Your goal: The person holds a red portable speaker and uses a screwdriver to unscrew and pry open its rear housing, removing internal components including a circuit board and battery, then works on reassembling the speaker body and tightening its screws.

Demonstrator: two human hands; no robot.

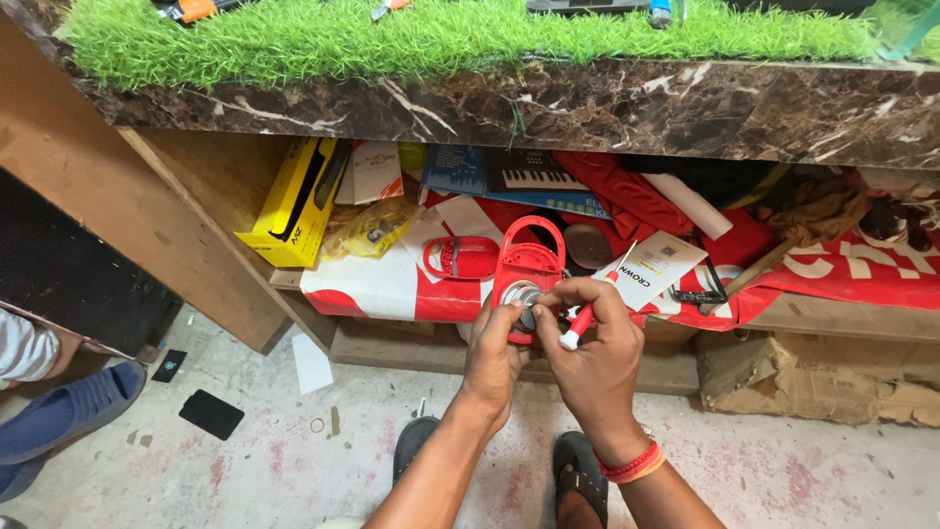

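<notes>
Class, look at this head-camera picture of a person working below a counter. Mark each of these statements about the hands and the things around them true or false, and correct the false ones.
1. Both hands are on a red plastic device. True.
2. The right hand holds a red and white screwdriver. True.
3. The left hand holds a yellow box. False: the yellow box lies apart on the shelf.
4. Bare marble tops the counter. False: green artificial grass covers it.
5. The right wrist wears a red band. True.

A yellow box point(294, 201) leans on the shelf's left; a white leaflet point(654, 266) (perhaps a label) lies right of centre.
</notes>
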